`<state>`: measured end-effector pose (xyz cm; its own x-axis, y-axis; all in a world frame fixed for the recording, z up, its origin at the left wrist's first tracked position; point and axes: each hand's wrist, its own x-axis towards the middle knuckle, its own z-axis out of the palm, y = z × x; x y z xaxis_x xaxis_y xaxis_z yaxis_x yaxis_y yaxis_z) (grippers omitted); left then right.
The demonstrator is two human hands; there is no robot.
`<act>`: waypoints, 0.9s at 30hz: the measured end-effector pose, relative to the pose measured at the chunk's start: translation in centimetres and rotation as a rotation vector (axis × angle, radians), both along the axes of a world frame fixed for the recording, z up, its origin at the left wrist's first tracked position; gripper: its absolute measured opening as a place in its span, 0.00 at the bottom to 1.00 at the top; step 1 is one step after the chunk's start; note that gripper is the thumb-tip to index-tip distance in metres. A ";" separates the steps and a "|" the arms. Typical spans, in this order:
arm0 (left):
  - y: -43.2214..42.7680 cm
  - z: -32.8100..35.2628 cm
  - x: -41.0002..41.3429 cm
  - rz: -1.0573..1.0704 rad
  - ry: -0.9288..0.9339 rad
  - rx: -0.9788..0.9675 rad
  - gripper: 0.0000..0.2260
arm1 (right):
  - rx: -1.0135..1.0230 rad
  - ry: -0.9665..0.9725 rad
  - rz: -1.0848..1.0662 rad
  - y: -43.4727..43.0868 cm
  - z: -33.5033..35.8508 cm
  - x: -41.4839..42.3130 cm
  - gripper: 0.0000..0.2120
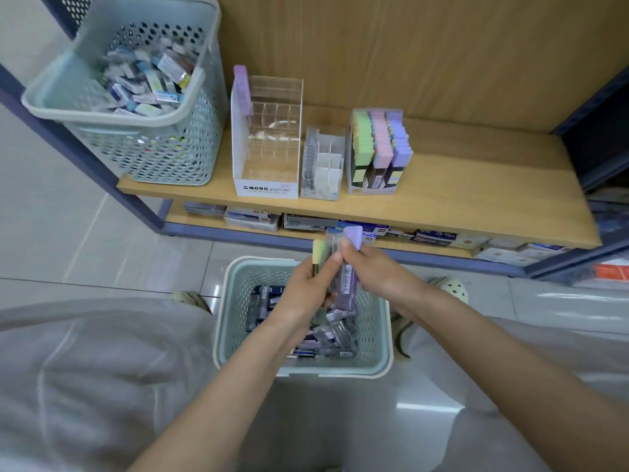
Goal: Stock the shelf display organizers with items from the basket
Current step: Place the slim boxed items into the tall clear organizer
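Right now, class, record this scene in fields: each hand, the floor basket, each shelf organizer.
left hand: holds green-capped slim pack
right hand: holds purple-capped clear plastic pack
floor basket: pale green perforated plastic, below hands, holds packs
clear acrylic MONO organizer: one purple pack at its left
white divided organizer: looks empty
third display box: full of green, pink, purple packs

Wooden shelf (pixel 476 172), wood-panel back (pixel 442 46), navy frame (pixel 238 234), glossy pale tiled floor (pixel 68 240)

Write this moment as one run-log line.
both over floor basket | left hand: grips green-capped pack | right hand: grips purple-capped pack | MONO organizer: holds one purple pack
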<state>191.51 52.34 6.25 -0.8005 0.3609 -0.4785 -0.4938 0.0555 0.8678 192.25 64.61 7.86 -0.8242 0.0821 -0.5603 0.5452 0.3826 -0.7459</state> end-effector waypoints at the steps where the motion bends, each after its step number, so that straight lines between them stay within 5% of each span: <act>1: 0.1 0.7 -0.3 -0.007 0.026 0.011 0.10 | -0.006 0.028 -0.002 0.1 0.5 -0.1 0.20; 8: 1.4 3.1 -2.6 -0.065 0.255 -0.047 0.09 | -0.006 0.356 -0.147 3.8 2.4 -2.0 0.07; 12: 2.1 2.5 -4.4 -0.020 0.329 -0.135 0.07 | 0.225 0.511 -0.223 8.2 3.2 -3.9 0.07; 20: 3.0 1.3 -6.2 -0.018 0.495 -0.178 0.05 | 0.628 0.568 0.020 13.7 0.7 -9.1 0.04; 27: 3.6 0.1 -7.4 0.000 0.454 -0.213 0.05 | 0.736 0.522 0.290 14.5 -0.2 -11.0 0.08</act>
<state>184.08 55.93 6.34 -0.9452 0.2927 -0.1447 -0.0688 0.2545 0.9646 181.23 79.14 7.61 -0.9998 0.0205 -0.0047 0.0207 0.9223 -0.3858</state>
